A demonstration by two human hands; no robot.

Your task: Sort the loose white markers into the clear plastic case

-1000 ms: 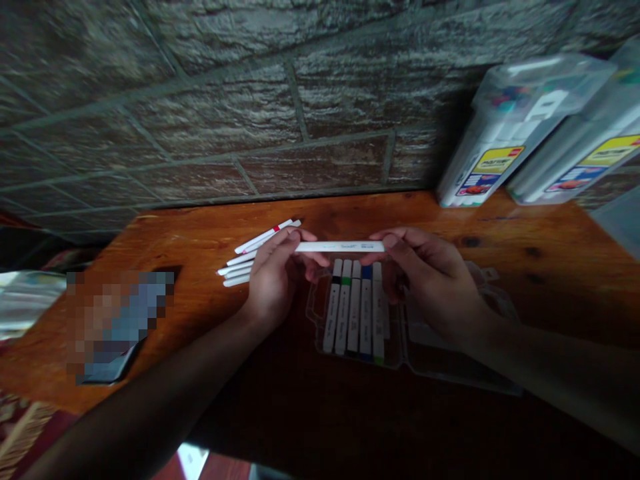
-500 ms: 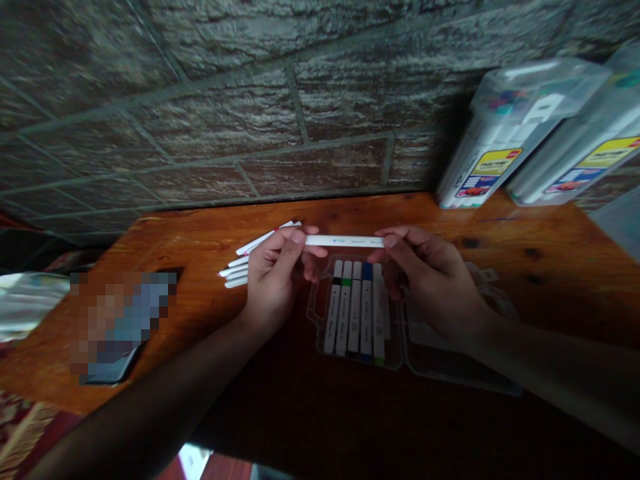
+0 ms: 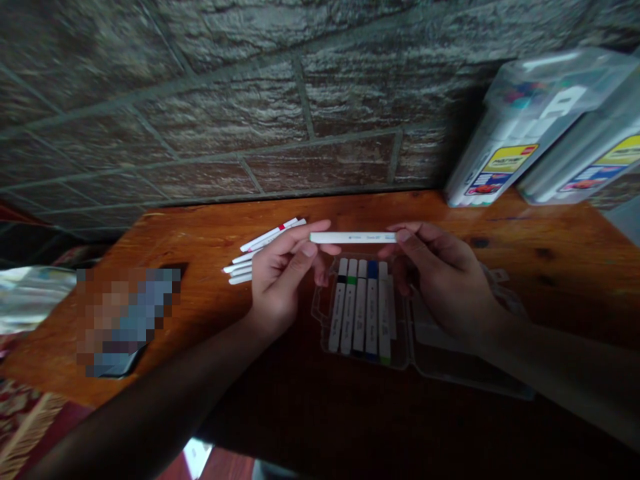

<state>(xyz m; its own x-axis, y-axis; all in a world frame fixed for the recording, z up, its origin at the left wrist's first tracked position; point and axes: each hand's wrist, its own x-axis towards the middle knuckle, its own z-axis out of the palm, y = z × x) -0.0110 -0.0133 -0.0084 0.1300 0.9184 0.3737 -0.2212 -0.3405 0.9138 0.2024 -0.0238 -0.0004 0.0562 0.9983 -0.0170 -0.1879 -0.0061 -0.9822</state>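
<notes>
A white marker (image 3: 353,238) with a thin green edge at its left end is held level above the table. My right hand (image 3: 440,270) pinches its right end between thumb and fingers. At the other end, my left hand (image 3: 283,270) has its fingers behind the barrel and its thumb tip just under the end, in a loose grip. Below lies an open clear plastic case (image 3: 325,333), where several white markers (image 3: 360,307) with black, green and blue bands stand in a row. Beside my left hand, several more white markers (image 3: 243,270) lie loose, partly hidden by it.
Two clear marker boxes (image 3: 493,160) with yellow labels stand at the back right against the stone-patterned wall (image 3: 240,100). A blurred-out flat device (image 3: 125,327) lies on the left of the wooden table (image 3: 200,233). The case's clear lid (image 3: 470,360) lies open under my right forearm.
My left thumb has slid down off the marker's end, so its green edge shows. The printing on the barrel sits differently. The whole view has shifted slightly.
</notes>
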